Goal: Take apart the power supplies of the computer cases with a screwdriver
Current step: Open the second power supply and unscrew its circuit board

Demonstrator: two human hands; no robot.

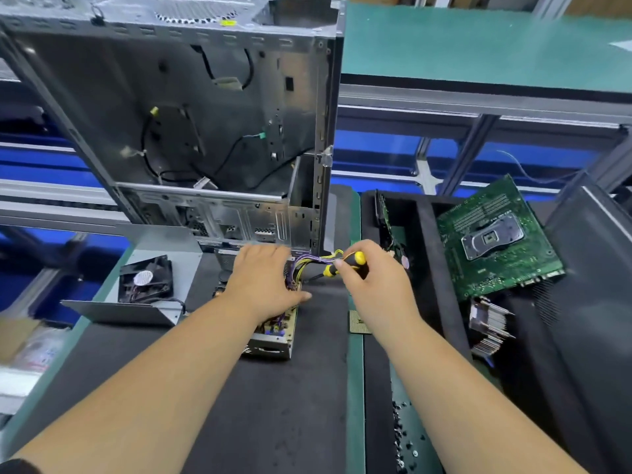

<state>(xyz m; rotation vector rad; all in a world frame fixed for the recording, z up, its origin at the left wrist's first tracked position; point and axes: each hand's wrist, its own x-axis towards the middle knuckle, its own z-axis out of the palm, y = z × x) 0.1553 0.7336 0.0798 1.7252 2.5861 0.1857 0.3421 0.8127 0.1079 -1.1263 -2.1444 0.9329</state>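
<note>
An opened power supply (273, 340) lies on the black mat (273, 422), its circuit board and purple and yellow wires (307, 263) exposed. My left hand (265, 278) lies flat on top of it with fingers straight. My right hand (371, 285) grips a yellow and black screwdriver (345, 265), whose shaft points down-left toward the unit's right side. The supply's removed metal cover with a black fan (147, 280) lies to the left. An empty grey computer case (191, 124) stands upright behind.
A CPU chip (359, 322) lies on the mat by my right wrist. A black tray at right holds a green motherboard (496, 234) and a finned heatsink (487, 331). Loose screws (403, 436) are scattered at the lower right. A green conveyor (478, 42) runs behind.
</note>
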